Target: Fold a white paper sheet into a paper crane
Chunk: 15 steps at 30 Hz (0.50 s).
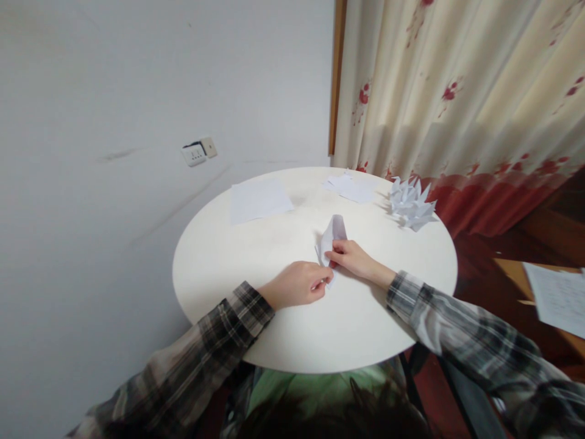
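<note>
A partly folded piece of white paper [336, 230] stands up from the round white table, its upper flap curving open. My right hand [350, 255] pinches the paper between thumb and fingers at its lower right side. Just to the left, my left hand [301, 283] closes thumb and fingertips on the paper's lower end, and a small tip shows below them. My fingers cover the lower folds, so their shape is hidden.
The round table [219, 268] stands against a wall with a power socket [194, 155]. Flat white sheets [260, 200] lie at the back left, smaller paper pieces [350, 186] at the back. Several folded paper cranes [411, 204] cluster at the right edge, near a curtain [457, 110].
</note>
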Each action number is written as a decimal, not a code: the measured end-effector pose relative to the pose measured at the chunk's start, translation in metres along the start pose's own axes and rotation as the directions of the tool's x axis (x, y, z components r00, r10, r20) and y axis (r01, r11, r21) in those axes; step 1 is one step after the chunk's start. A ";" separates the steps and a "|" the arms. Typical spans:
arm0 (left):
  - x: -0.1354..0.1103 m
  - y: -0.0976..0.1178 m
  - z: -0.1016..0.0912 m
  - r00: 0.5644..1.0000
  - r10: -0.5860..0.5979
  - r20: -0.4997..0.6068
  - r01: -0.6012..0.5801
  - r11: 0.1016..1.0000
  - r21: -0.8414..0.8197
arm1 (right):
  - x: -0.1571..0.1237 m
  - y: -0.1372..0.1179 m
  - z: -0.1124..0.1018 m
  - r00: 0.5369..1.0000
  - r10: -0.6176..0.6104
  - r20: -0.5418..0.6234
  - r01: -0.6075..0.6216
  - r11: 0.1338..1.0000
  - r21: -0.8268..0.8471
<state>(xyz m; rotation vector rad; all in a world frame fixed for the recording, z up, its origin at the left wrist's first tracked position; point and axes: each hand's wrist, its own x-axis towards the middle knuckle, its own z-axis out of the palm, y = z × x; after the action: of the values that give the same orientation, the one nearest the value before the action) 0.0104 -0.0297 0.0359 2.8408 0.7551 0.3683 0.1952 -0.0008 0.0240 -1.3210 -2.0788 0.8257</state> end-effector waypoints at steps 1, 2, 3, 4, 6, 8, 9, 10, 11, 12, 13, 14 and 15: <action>0.000 0.000 0.000 1.000 -0.012 0.004 0.012 1.000 -0.003 | 0.000 0.000 0.000 1.000 0.002 0.002 -0.002 1.000 0.004; 0.000 0.000 0.000 1.000 -0.025 0.008 0.026 1.000 -0.008 | 0.000 0.000 0.000 1.000 0.003 0.004 -0.003 1.000 0.006; 0.000 0.000 0.001 0.999 -0.037 0.009 0.037 0.999 -0.013 | 0.000 0.000 0.000 1.000 0.003 0.005 -0.003 1.000 0.008; 0.000 0.000 0.001 0.999 -0.044 0.010 0.044 0.999 -0.018 | 0.001 0.001 0.000 1.000 0.003 0.005 -0.003 1.000 0.008; 0.000 0.000 0.002 0.999 -0.048 0.010 0.048 0.998 -0.026 | 0.001 0.001 0.001 1.000 0.001 0.003 -0.001 1.000 0.005; -0.001 0.000 0.002 0.999 -0.049 0.012 0.049 0.998 -0.027 | 0.001 0.001 0.001 1.000 -0.003 -0.005 0.003 1.000 -0.013; -0.001 0.000 0.002 0.999 -0.049 0.012 0.049 0.998 -0.029 | 0.001 0.001 0.001 1.000 -0.007 -0.010 0.006 1.000 -0.026; -0.001 0.000 0.002 0.999 -0.046 0.006 0.046 0.998 -0.034 | 0.001 0.001 0.000 1.000 -0.010 -0.016 0.009 0.999 -0.040; -0.001 0.000 0.002 0.999 -0.039 -0.011 0.039 0.998 -0.043 | 0.001 0.001 0.000 1.000 -0.012 -0.019 0.011 0.999 -0.053; -0.002 -0.001 0.002 0.999 -0.029 -0.038 0.027 0.998 -0.056 | 0.001 0.001 0.000 1.000 -0.012 -0.022 0.011 0.998 -0.067; -0.002 -0.002 0.003 0.997 -0.019 -0.077 0.013 0.997 -0.071 | 0.001 0.001 0.000 1.000 -0.012 -0.025 0.010 0.996 -0.083; -0.003 -0.003 0.003 0.992 -0.013 -0.126 0.003 0.996 -0.085 | 0.001 0.000 -0.001 1.000 -0.009 -0.028 0.007 0.995 -0.099; -0.004 -0.005 0.003 0.984 -0.013 -0.179 -0.004 0.995 -0.095 | 0.001 0.000 -0.001 1.000 -0.006 -0.030 0.003 0.994 -0.113</action>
<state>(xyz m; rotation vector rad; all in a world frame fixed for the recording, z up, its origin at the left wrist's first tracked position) 0.0050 -0.0276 0.0311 2.7426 0.7550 0.6490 0.1955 0.0004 0.0247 -1.3787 -2.1310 0.6902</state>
